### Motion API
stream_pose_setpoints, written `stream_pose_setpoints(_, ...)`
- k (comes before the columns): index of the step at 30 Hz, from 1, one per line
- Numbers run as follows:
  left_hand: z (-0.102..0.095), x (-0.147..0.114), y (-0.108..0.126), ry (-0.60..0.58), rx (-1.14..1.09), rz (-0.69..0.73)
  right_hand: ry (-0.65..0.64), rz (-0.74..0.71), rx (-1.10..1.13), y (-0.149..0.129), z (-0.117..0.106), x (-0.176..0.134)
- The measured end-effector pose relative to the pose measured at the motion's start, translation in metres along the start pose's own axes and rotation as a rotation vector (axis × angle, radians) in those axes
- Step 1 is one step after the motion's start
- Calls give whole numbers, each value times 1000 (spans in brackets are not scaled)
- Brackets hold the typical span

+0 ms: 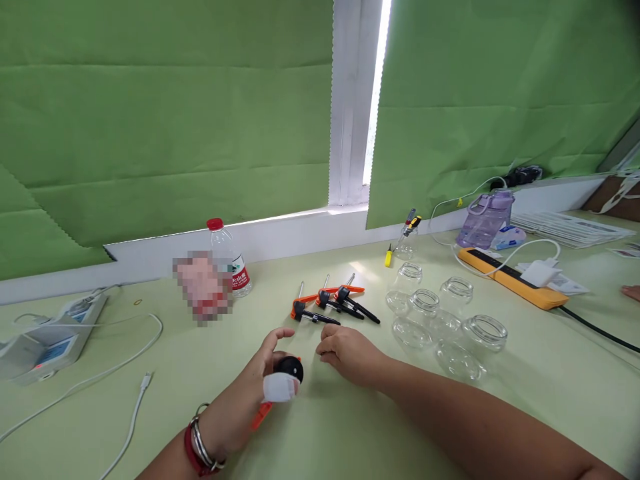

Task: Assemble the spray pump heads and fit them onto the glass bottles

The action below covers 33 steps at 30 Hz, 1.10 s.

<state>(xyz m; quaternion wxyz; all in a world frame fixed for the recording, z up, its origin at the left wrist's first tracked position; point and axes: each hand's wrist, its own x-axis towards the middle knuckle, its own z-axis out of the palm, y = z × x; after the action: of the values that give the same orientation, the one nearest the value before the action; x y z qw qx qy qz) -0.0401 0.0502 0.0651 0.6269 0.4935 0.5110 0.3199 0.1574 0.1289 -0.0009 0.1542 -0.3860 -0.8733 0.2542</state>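
Observation:
My left hand [260,377] is closed around a part with a round black cap [290,368] and an orange strip below it. Something white, perhaps a wrap on a finger, covers the front of the grip. To its right, my right hand [347,350] hovers low over the table with its fingers pinched together; whatever they hold, if anything, is hidden. Just beyond the fingertips lie three similar black-and-orange parts [327,300] in a row, each with a metal rod and a black stem. Several clear glass jars [425,300] stand right of my right hand.
Screwdrivers [411,225] stand in a small jar by the wall. A red-capped water bottle [240,273] is at the back left. White cables [135,413] and a power strip [65,333] lie left; an orange power strip [510,277] and purple bottle [485,220] are right.

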Motion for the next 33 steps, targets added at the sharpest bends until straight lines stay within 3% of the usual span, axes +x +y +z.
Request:
stream_pose_setpoints(6, -6, 4, -10, -110, -306, -162, -12, 51, -10, 4, -2, 4)
stream_pose_setpoints(13, -6, 8, -18, -156, -351, -203, -85, 92, -51, -2, -9, 0)
stream_pose_setpoints(17, -5, 8, -18, -144, -331, -201, -24, 78, -11, -9, -9, -3)
stream_pose_setpoints(21, -3, 8, -21, -176, -324, -194, 57, 94, 344, -17, -7, -6)
stream_pose_setpoints(25, 1, 8, -24, -256, -359, -182, -61, 151, 903, -27, -6, -9)
stream_pose_setpoints(27, 3, 8, -22, -295, -354, -169, -100, 162, 1079, -31, -7, -11)
stream_pose_setpoints(33, 7, 8, -16, -353, -323, -131, -124, 127, 1136, -40, -8, -16)
